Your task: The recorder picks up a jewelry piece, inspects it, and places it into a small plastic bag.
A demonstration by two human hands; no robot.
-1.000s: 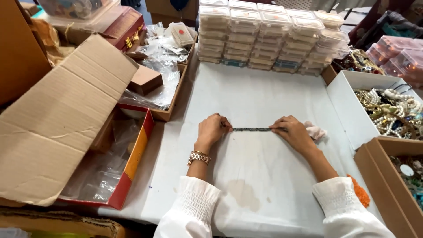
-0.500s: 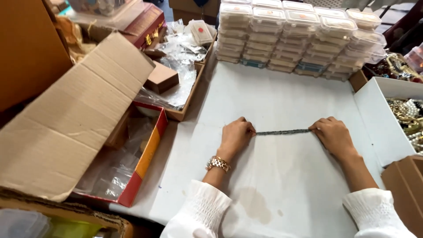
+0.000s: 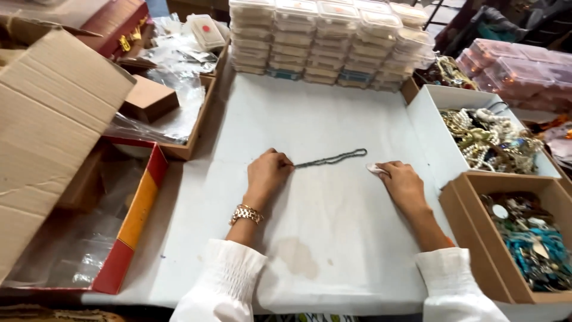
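A thin dark beaded chain (image 3: 331,158) lies on the pale table sheet (image 3: 310,226), doubled into a narrow loop. My left hand (image 3: 267,173) pinches its left end against the sheet. My right hand (image 3: 403,182) rests just right of the loop's free end, apart from the chain, with its fingers curled around a small white wad (image 3: 375,169). A gold watch (image 3: 246,214) is on my left wrist, and both arms wear white sleeves.
Stacks of clear plastic boxes (image 3: 330,42) line the far edge. A white box of pearl and gold jewellery (image 3: 488,140) and a brown box of turquoise pieces (image 3: 527,238) stand at right. Cardboard flaps (image 3: 50,119), a red-edged box (image 3: 134,220) and plastic bags (image 3: 173,89) crowd the left.
My right hand has let go of the chain's right end and drawn back right. The chain, stretched straight between both hands before, now lies slack. The view has shifted.
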